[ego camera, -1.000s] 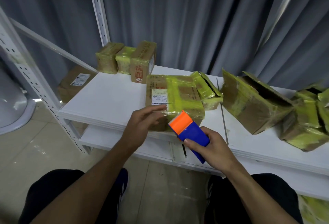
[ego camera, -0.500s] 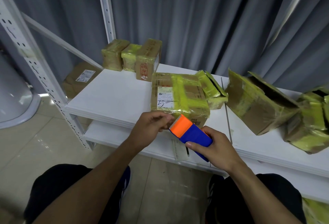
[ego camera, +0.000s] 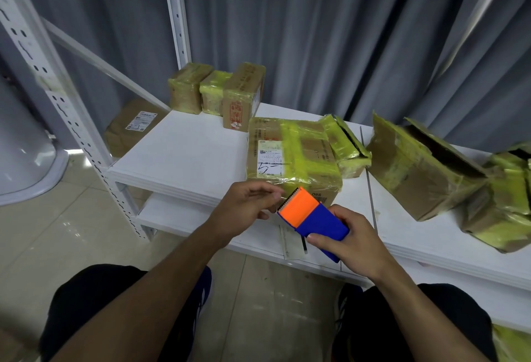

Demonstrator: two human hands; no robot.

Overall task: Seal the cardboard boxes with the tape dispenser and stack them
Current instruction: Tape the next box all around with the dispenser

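Observation:
My right hand grips a blue and orange tape dispenser by its blue body, orange toothed end pointing up and left. My left hand is at that toothed edge, thumb and fingers curled and pinching at the tape end; the tape itself is barely visible. Just behind both hands lies a closed cardboard box wrapped in yellow-green tape with a white label, on the white shelf near its front edge.
At the shelf's back left stand three small taped boxes. A small box, an open-flapped box and crumpled taped boxes lie to the right. A labelled box sits behind the perforated post.
My left hand has come off the box's front and moved to the dispenser's toothed edge, fingers now curled there. The dispenser stays in my right hand, almost unmoved.

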